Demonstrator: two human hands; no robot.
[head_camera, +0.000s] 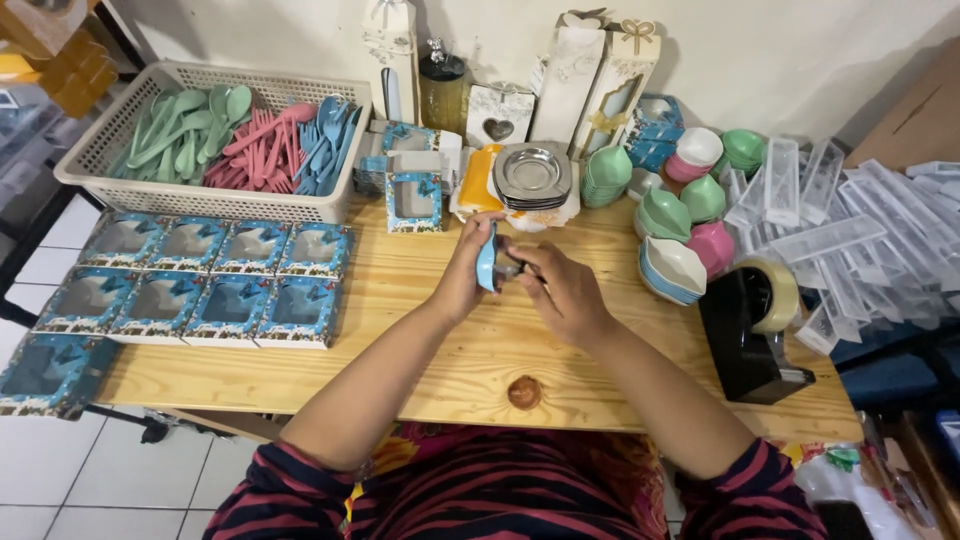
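The left hand (462, 272) and right hand (565, 290) are meeting above the middle of the wooden bench (430, 370); the left fingers are grasping a blue spoon (487, 258), holding it upright on edge, just at the right hand's 9 o'clock; the right fingers are clenching around a small dark piece (508, 268) that is touching the spoon, too small to tell what it is.

At 12 o'clock from the hands a stack of metal trays (532, 175) is sitting on the bench, with tall white gift boxes (590, 75) standing against the wall behind it; at 10 o'clock a white basket (200, 200) is holding green, pink and blue spoons (240, 140); at 9 o'clock, well apart from the hands, blue window boxes (200, 275) are lying in rows along the bench's left edge; at 2 o'clock pastel bowls (680, 230) are piling up, and beyond them clear plastic cases (840, 240) are lying in a heap; at 3 o'clock a black tape dispenser (750, 335) is standing near the bench's right end, with its roll of tape (782, 292) showing.
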